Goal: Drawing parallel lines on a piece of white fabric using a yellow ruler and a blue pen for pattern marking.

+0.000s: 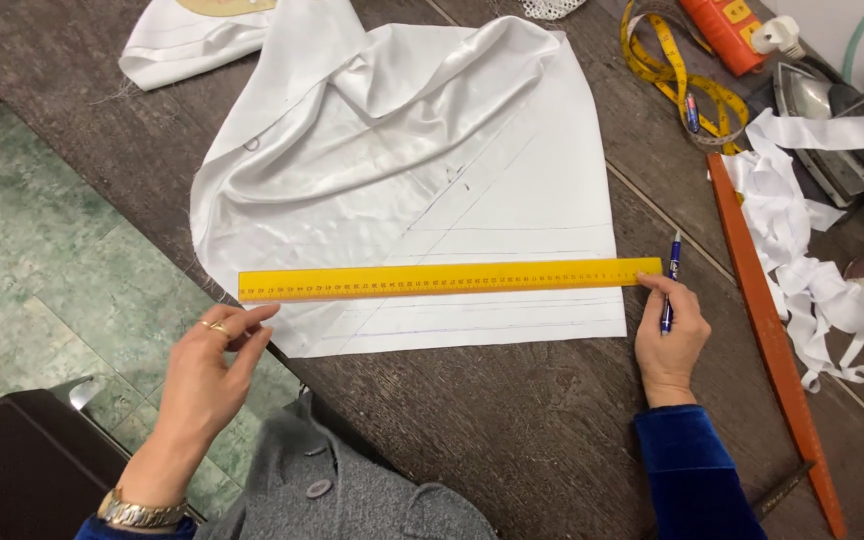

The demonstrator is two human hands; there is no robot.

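A long yellow ruler lies flat across the lower part of a white satin fabric piece marked with several pen lines. My left hand, with rings and a wrist watch, has its fingers apart, and its fingertips reach the ruler's left end. At the ruler's right end, my right hand touches the ruler with a fingertip while it holds a blue pen upright.
The dark wooden table bears a yellow tape measure, a long orange ruler, white fabric strips, an iron at the far right and another white cloth at the top left. A grey garment hangs at the near edge.
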